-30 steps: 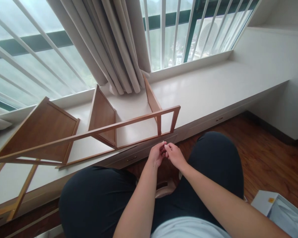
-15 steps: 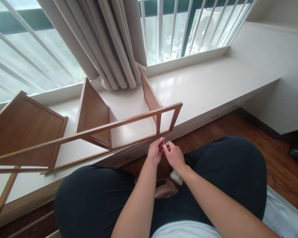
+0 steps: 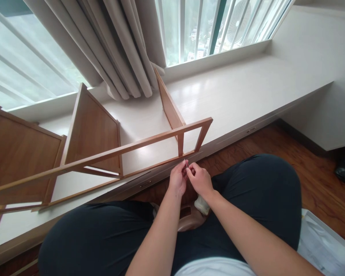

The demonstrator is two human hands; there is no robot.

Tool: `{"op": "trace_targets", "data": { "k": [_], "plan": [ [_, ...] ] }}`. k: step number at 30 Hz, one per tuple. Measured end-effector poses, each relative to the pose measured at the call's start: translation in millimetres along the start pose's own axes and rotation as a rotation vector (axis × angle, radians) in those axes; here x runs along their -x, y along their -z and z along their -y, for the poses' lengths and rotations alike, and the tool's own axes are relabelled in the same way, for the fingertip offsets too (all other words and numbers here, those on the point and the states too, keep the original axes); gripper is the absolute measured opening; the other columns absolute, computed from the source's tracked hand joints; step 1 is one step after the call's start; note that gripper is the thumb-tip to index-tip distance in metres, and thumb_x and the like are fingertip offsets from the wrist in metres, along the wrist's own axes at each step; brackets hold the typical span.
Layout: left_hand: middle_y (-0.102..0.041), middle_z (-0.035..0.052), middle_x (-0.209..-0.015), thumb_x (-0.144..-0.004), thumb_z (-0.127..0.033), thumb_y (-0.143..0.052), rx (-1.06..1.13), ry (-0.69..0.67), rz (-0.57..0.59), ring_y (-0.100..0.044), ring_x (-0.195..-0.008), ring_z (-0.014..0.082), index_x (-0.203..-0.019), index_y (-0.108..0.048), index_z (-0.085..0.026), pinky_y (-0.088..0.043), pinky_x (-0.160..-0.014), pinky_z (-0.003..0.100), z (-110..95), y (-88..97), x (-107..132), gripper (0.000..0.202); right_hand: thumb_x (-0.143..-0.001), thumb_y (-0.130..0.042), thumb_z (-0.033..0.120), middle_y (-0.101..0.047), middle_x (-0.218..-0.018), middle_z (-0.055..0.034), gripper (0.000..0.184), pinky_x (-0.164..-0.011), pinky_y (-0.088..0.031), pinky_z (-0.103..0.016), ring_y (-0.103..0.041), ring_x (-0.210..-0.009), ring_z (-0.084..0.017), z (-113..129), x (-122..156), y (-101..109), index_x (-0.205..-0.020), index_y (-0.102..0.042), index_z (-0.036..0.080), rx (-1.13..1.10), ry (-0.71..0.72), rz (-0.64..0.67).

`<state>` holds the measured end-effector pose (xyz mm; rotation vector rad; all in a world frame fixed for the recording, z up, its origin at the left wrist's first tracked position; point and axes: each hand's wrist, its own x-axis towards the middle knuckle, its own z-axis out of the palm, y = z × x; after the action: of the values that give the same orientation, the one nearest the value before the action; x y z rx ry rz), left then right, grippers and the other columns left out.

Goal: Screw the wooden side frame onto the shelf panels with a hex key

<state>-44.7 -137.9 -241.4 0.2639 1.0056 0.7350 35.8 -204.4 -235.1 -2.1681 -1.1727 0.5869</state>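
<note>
Centre of frame, just below the wooden frame: I've got both hands together over my lap. Left hand (image 3: 178,179) and right hand (image 3: 200,179) meet fingertip to fingertip, pinched on a thin metal pin (image 3: 185,163), small and shiny, tip poking up; too small to tell if it's a screw or a nail. It sits just under the bottom rail of the wooden shelf frame (image 3: 149,140), near it, not clearly touching. Frame is slim brown square-section rails with flat matte wood-grain panels (image 3: 92,130) standing across it, lying on its side on the smooth white window ledge (image 3: 232,92). Upper left of frame: pleated beige curtain (image 3: 123,42), soft folds, in front of white window bars. Lower half: my dark trousers, glossy red-brown plank floor (image 3: 310,172) at right, white box corner (image 3: 327,241) at lower right.
</note>
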Motion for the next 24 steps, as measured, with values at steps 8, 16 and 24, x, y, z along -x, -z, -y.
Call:
{"op": "trace_targets", "data": {
  "k": [8, 16, 24],
  "plan": [
    [-0.072, 0.0053, -0.075, -0.08, -0.02, -0.078, 0.037, -0.014, -0.011, -0.064, -0.064, 0.0122, -0.086, -0.078, -0.009, -0.055, -0.064, 0.026, 3.4, -0.4, -2.6, 0.013, -0.094, -0.059, 0.032, -0.072, -0.077, 0.0005, 0.012, -0.068, -0.04, -0.027, -0.065, -0.071, -0.019, -2.6, -1.0, -4.3, -0.085, -0.063, 0.026, -0.076, 0.018, -0.042],
    [-0.072, 0.0058, -0.075, -0.081, -0.018, -0.076, 0.065, -0.033, -0.019, -0.066, -0.066, 0.0126, -0.084, -0.078, -0.009, -0.055, -0.066, 0.025, 6.8, -4.1, -3.6, 0.01, -0.091, -0.06, 0.032, -0.073, -0.077, 0.0002, 0.011, -0.068, -0.042, -0.028, -0.066, -0.069, -0.019, 1.4, -0.2, -1.6, -0.083, -0.063, 0.026, -0.126, 0.021, -0.075],
    [-0.073, 0.0057, -0.075, -0.079, -0.019, -0.078, 0.073, -0.049, -0.018, -0.066, -0.066, 0.0129, -0.085, -0.078, -0.009, -0.055, -0.065, 0.026, 6.7, -3.8, -2.2, 0.011, -0.091, -0.058, 0.033, -0.073, -0.076, 0.0, 0.012, -0.071, -0.044, -0.028, -0.067, -0.07, -0.019, 0.1, 0.7, -3.0, -0.083, -0.063, 0.026, -0.153, 0.03, -0.088]
  ]
}}
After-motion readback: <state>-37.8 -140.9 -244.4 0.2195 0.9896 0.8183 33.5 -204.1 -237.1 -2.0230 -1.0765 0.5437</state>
